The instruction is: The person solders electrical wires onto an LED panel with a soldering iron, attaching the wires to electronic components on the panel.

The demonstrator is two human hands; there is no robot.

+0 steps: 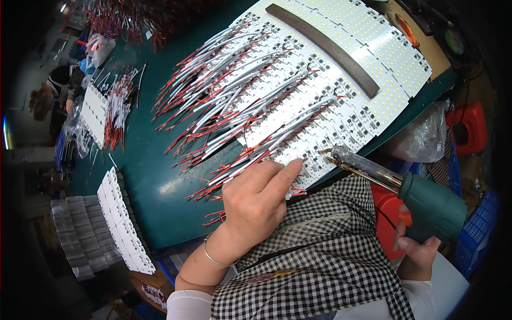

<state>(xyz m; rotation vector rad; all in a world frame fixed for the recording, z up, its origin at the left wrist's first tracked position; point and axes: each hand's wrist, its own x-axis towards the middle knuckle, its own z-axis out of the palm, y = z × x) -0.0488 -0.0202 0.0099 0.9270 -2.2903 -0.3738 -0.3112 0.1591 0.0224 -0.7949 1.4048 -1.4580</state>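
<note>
Solder gun [433, 205] (green) fills the right hand [417, 249]; the left hand [257, 196] pinches a wire [304, 159] over circuit boards [349, 125].

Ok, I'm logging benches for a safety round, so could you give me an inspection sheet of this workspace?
Surface: dark green tabletop, glossy.
Job's things: white circuit boards with red-tipped white wires; dark curved bar lying across the boards.
Clutter: see-through plastic bag at right.
Hands: left hand at the boards, apparently pinching a wire; right hand grips a green soldering gun.
Cables: thin black cord below the gun; ends hidden.
Surroundings: blue crate at right; another person far left.
</note>
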